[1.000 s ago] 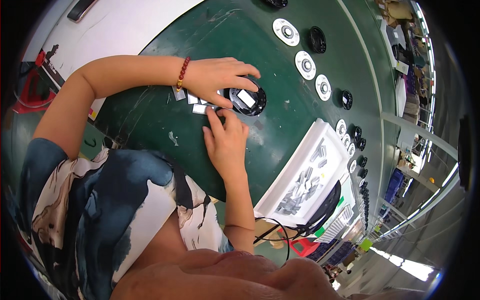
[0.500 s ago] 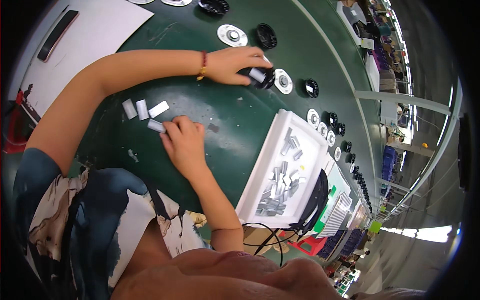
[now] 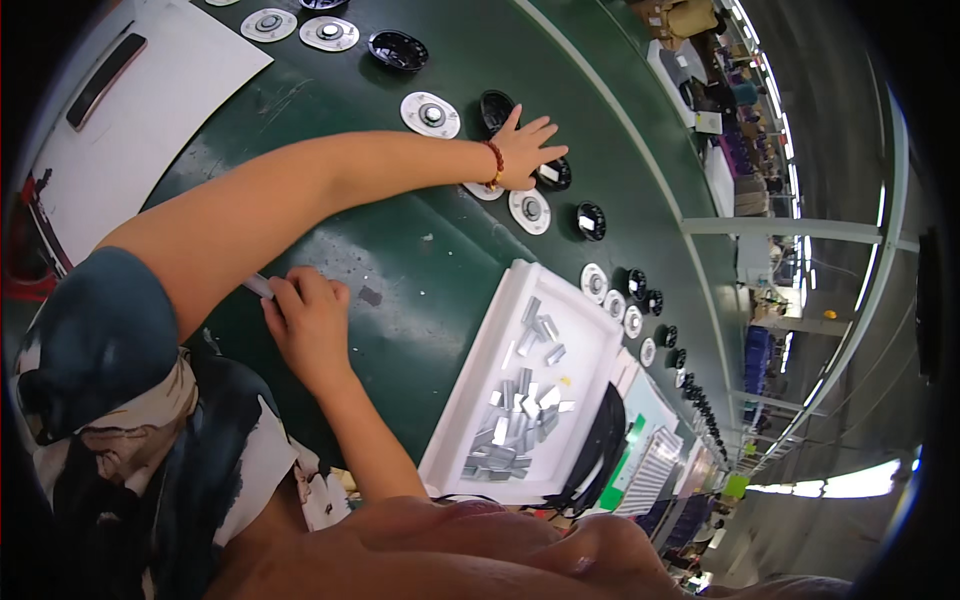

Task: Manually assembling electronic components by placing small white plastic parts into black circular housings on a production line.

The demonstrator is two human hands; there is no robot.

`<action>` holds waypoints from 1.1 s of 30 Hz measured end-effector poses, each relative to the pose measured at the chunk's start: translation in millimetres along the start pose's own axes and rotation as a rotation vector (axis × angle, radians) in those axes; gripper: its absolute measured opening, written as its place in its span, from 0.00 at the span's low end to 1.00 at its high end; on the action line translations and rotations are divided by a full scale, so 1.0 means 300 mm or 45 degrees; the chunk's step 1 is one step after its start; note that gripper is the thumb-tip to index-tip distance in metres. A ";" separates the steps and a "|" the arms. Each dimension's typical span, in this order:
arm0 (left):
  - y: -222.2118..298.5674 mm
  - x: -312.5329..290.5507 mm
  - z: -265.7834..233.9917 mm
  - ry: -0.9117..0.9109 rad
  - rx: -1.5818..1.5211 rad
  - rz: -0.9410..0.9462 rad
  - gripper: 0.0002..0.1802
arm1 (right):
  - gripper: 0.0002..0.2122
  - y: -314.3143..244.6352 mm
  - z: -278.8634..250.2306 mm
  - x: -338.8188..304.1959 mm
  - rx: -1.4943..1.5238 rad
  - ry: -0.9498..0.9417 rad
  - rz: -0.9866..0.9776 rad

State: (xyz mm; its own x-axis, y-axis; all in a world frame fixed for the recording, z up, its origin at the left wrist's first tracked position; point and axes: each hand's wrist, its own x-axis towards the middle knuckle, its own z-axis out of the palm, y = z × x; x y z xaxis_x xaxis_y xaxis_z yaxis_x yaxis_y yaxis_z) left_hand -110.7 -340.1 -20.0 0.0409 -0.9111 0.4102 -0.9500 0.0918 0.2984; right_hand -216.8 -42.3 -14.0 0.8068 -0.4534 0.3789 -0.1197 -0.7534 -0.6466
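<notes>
My left hand (image 3: 525,150), with a beaded bracelet at its wrist, is stretched over the green bench with its fingers spread. Beside its fingertips sits a round black housing (image 3: 553,174) with a pale block inside. White oval discs with a raised round centre lie by it, one disc (image 3: 529,211) just below the hand and another (image 3: 488,190) partly hidden under the wrist. My right hand (image 3: 308,322) is lower down, its thumb and fingers closed on the end of a small grey block (image 3: 258,286). My left forearm hides part of that block and the bench around it.
A white tray (image 3: 513,283) of loose grey metal blocks stands to the right. More black housings (image 3: 398,50) and white discs (image 3: 430,114) run in a line along the green bench (image 3: 410,330). A white sheet (image 3: 190,70) with a dark bar (image 3: 106,80) lies upper left.
My left hand has let go of the black housing and spread its fingers, reaching farther out. The view has shifted. The loose blocks near my right hand are now behind my left arm.
</notes>
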 end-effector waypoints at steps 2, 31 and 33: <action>-0.073 -0.019 -0.064 0.064 0.018 0.033 0.35 | 0.12 0.016 0.000 0.007 0.010 -0.011 -0.005; -0.275 -0.908 -0.618 -0.158 -0.420 0.241 0.21 | 0.12 0.033 -0.171 0.027 -0.196 -0.021 0.178; -0.301 -0.938 -0.605 -0.151 -0.470 0.221 0.20 | 0.11 0.047 -0.219 0.037 -0.247 0.007 0.304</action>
State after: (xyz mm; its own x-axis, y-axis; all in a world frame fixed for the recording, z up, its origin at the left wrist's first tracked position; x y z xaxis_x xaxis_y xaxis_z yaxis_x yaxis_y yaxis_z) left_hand 19.7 -19.0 -6.1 -0.1663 -0.9072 0.3864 -0.7641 0.3662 0.5311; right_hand -247.6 -89.2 24.7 0.7395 -0.6307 0.2353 -0.4142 -0.7019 -0.5794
